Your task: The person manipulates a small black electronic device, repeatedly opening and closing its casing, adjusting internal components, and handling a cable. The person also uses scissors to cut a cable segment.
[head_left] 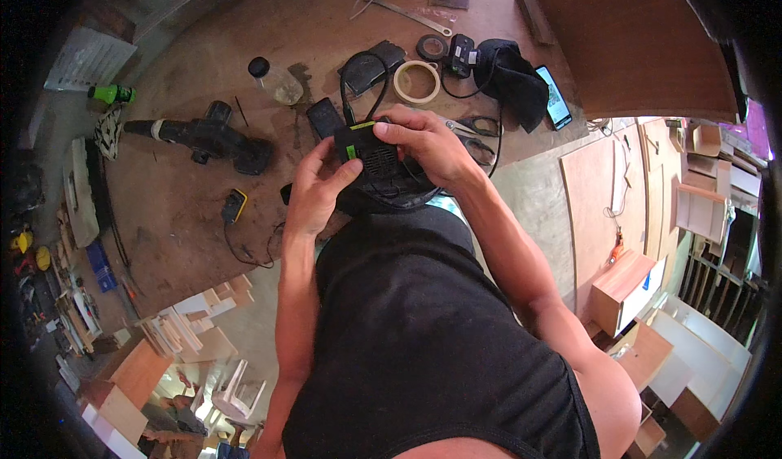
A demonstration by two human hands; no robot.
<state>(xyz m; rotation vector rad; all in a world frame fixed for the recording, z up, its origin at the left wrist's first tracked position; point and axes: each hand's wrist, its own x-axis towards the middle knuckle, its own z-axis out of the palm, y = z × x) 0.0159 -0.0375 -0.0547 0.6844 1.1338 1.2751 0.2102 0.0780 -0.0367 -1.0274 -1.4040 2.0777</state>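
Both my hands hold a small black box (378,161) with a slotted vent and bright green labels, close to my body at the table's near edge. My left hand (316,184) grips its left side, the thumb resting by a green label. On its right, my right hand (428,143) has the thumb pressed on the top corner; some of its fingers are hidden behind. A black cable (386,86) loops up from the box's far side. Just beyond my left fingers lies a dark phone-like slab (325,118). Another dark bundle (391,194) sits under the box, mostly covered.
On the brown table (171,239) lie a black cordless blower-like tool (204,137), a clear jar (277,82), a masking tape roll (417,82), black tape (432,48), a black cap (513,84), a lit phone (555,98) and a yellow-black gadget (235,206). Wooden boards (607,215) stand right.
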